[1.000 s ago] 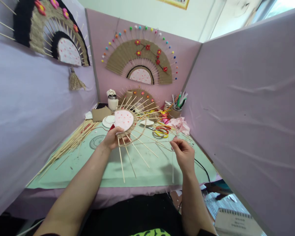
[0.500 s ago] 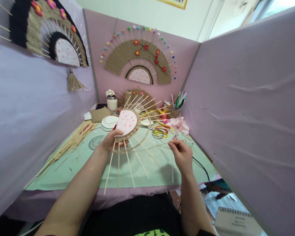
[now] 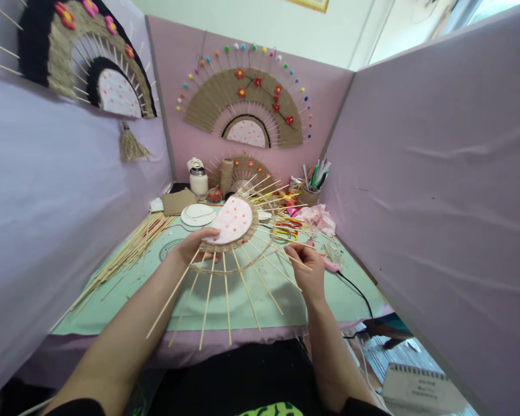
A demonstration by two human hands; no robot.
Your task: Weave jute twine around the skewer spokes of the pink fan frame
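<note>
My left hand (image 3: 196, 245) grips a half-round fan frame at its lower left, thumb on top and fingers beneath. Its center is white fabric with red dots (image 3: 233, 222), edged by a woven twine band (image 3: 255, 222). Thin bamboo sticks (image 3: 227, 300) fan out from that band, and a looser ring of twine (image 3: 231, 271) runs across them farther out. My right hand (image 3: 307, 268) is closed in a pinch at the right-hand sticks, on thin twine that is hard to make out there. One stick passes in front of its fingers.
Loose bamboo sticks (image 3: 121, 257) lie at the left beside a printed protractor (image 3: 171, 248). Behind stand a white jar (image 3: 198, 184), a twine spool (image 3: 226, 176) and a tool cup (image 3: 309, 197). A pink-handled tool (image 3: 330, 264) with a black cord lies right. Finished fans (image 3: 208, 101) hang on the partitions.
The fan frame has turned and shifted right, its lower sticks swinging left. My right hand has moved left, closer to the sticks, and the long taut twine stretch no longer shows.
</note>
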